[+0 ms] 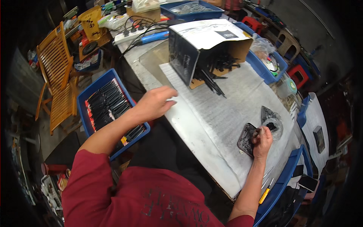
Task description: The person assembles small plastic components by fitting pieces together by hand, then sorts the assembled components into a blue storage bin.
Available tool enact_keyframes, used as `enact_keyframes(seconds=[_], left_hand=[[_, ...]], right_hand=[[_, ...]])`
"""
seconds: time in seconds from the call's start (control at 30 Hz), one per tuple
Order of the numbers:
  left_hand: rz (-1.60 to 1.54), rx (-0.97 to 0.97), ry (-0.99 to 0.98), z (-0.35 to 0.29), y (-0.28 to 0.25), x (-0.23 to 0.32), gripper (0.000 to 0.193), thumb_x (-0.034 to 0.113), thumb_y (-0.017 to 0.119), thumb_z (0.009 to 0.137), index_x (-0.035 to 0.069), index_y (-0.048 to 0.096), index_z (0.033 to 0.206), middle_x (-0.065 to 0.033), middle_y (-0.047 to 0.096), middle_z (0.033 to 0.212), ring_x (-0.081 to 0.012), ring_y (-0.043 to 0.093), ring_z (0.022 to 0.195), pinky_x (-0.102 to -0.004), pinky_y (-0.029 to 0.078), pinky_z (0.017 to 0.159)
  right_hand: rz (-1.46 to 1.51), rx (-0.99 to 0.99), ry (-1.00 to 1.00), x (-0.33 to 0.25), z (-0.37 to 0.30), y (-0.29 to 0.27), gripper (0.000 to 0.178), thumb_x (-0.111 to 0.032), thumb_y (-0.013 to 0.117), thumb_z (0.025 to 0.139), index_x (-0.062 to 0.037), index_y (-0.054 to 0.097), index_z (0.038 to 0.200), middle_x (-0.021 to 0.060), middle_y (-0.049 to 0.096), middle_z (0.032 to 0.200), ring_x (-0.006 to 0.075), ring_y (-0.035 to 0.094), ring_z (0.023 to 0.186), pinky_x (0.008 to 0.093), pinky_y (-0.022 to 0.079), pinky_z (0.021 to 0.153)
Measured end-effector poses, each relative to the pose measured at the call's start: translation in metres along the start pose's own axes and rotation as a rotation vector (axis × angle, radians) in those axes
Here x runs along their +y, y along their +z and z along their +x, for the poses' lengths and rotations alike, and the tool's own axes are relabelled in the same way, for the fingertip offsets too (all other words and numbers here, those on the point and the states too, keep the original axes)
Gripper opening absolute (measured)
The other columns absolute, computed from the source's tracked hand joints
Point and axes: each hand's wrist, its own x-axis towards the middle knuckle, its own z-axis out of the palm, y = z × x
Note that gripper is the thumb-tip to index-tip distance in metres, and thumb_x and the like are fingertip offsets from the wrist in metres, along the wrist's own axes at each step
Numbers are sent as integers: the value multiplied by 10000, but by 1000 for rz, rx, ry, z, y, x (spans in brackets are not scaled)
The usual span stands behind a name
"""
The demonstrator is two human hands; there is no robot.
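My left hand [157, 100] hovers over the near left edge of the white-covered table, slightly blurred. Its fingers are bent, thumb and forefinger stand apart, and nothing shows between them. At the right, my right hand [262, 143] is closed in a pinch over a small dark tray [245, 139] of little parts; what the fingertips hold, if anything, is hidden. Beside it lies a clear plastic bag [277, 128] with dark contents. An open cardboard box [183, 56] lies on its side at the far end, with slender black pen-like rods [211, 81] spilling out.
A blue bin [80, 102] of rows of black pieces stands left of the table. Another blue bin [278, 200] sits at the right edge, near a yellow-handled screwdriver [266, 193]. Behind the box lie a blue electric tool [154, 38] and a power strip [130, 35] with cables.
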Motion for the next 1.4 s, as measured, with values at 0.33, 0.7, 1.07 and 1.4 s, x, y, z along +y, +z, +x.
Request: enact_keyframes(seconds=[0.33,0.7,1.07,1.4], left_hand=[[392,-266,185,131,96,-1,165,-11,478,692,2,531,848,-118,517,848,-275,503,857,-366,451,703],[247,-341,320,152,109,-17,85,67,475,761,56,511,837,-85,490,867,-250,452,892,-361,385,754],[-41,-204,345,119,125,48,112,52,519,752,32,483,857,-124,538,778,-297,541,771,-382,429,673],[-540,-284,119,109,142,99,134,75,579,750,0,560,859,-76,592,728,-159,566,671,-276,453,615]], right_hand=[[6,11,-40,-2,2,4,141,-168,517,824,-35,510,779,16,501,603,46,374,442,168,289,412],[-83,-1,-34,-5,4,8,133,-161,501,824,-33,511,788,5,499,615,39,377,466,164,288,429],[-140,-48,-149,-12,3,19,214,-146,494,833,1,502,989,11,521,748,33,394,529,159,312,466],[-501,80,-259,-5,7,12,132,-126,531,830,4,557,825,-42,481,642,36,411,581,178,344,518]])
